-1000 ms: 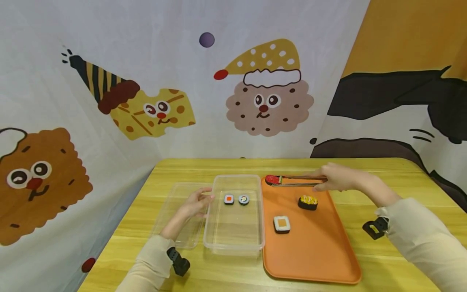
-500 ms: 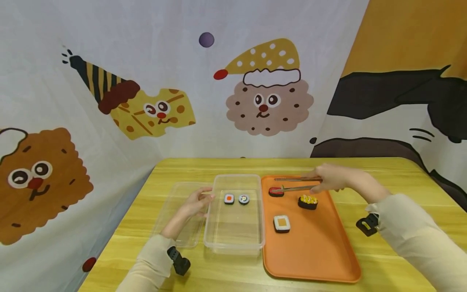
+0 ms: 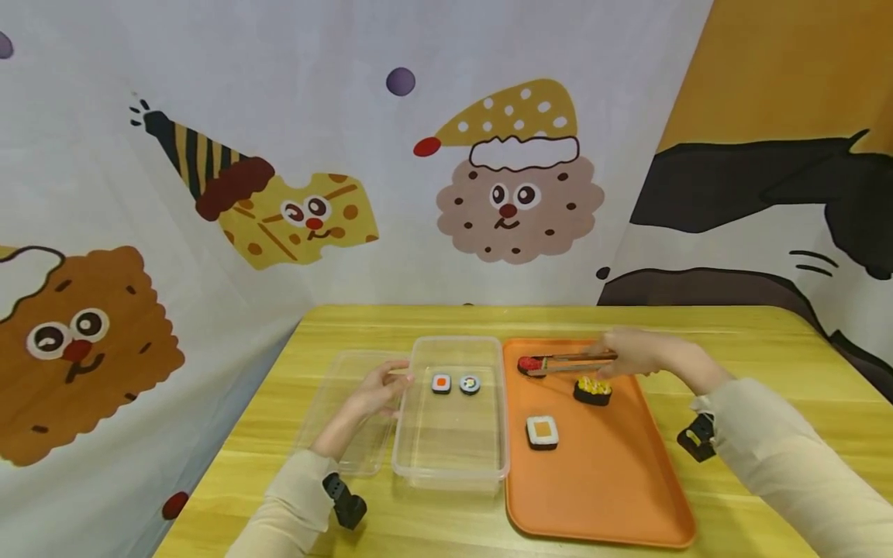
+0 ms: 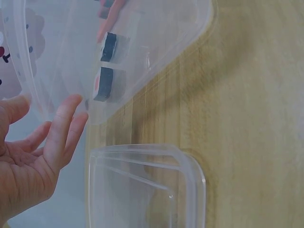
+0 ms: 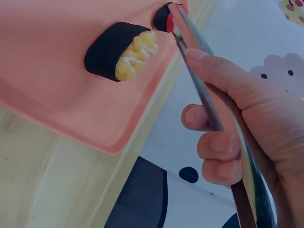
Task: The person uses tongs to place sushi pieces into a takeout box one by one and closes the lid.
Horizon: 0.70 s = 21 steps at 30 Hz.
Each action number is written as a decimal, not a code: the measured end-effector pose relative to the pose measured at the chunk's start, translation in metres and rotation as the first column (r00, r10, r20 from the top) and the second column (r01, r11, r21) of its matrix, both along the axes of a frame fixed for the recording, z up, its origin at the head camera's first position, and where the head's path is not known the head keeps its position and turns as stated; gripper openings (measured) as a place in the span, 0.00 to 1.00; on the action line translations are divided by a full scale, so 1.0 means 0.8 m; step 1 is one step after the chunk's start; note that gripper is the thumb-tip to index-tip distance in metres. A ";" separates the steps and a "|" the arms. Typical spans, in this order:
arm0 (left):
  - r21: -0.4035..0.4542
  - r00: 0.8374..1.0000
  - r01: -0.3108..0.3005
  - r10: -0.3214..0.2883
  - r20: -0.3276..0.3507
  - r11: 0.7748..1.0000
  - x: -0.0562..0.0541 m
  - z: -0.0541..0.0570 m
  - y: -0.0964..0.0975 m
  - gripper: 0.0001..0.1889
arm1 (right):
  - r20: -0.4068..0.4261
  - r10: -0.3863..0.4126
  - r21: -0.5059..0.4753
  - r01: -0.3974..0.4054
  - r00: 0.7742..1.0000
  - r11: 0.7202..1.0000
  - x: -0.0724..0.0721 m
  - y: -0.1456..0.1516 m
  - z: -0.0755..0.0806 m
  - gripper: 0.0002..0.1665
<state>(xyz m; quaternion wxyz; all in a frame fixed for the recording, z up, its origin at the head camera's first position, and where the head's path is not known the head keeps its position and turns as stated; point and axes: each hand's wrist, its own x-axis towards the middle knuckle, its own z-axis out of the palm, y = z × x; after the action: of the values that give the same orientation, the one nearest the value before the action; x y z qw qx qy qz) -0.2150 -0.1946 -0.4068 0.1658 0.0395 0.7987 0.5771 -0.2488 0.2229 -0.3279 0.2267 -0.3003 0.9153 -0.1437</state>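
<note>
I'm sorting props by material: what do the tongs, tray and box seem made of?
Tongs: probably polished metal, given the bright reflections. Tray: likely plastic, smooth, evenly orange, with a rounded rim. Box: apparently clear plastic, its walls see-through and slightly cloudy.

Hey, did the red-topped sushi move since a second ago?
Yes, downward in the head view: the red-topped sushi overlapped the far rim of the orange tray; now it shows just inside that rim.

Creased cream left sleeve [image 3: 289, 496], cream right sleeve [image 3: 774, 442], angular black wrist mounts [image 3: 345, 501]
</note>
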 end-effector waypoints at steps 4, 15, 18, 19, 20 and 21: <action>0.014 1.000 -0.005 0.004 0.011 1.000 -0.001 -0.001 0.001 0.26 | -0.046 0.029 -0.048 -0.031 0.999 0.998 0.000 0.004 0.006 0.30; 0.005 1.000 0.011 -0.011 0.005 1.000 -0.002 0.000 -0.002 0.26 | -0.184 0.048 -0.056 -0.060 0.982 0.997 -0.002 -0.002 0.031 0.32; -0.001 1.000 0.009 -0.009 0.002 1.000 -0.003 -0.001 -0.002 0.27 | -0.228 0.061 -0.045 -0.073 0.972 0.996 -0.002 -0.009 0.035 0.31; -0.003 1.000 0.008 -0.008 0.002 1.000 -0.003 -0.001 -0.002 0.27 | -0.238 0.065 -0.043 -0.077 0.969 0.996 -0.002 -0.012 0.035 0.31; -0.004 1.000 0.006 -0.006 0.001 1.000 -0.003 -0.001 -0.002 0.27 | -0.245 0.071 -0.042 -0.083 0.967 0.996 -0.001 -0.015 0.037 0.31; -0.006 1.000 0.003 -0.003 0.001 1.000 -0.003 -0.001 -0.002 0.27 | -0.251 0.076 -0.042 -0.089 0.965 0.995 -0.002 -0.018 0.037 0.31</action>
<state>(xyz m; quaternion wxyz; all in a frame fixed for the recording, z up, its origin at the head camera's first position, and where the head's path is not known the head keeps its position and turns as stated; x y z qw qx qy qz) -0.2172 -0.1960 -0.4078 0.1672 0.0401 0.8002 0.5745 -0.2501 0.2087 -0.2980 0.1077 -0.3598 0.9191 -0.1194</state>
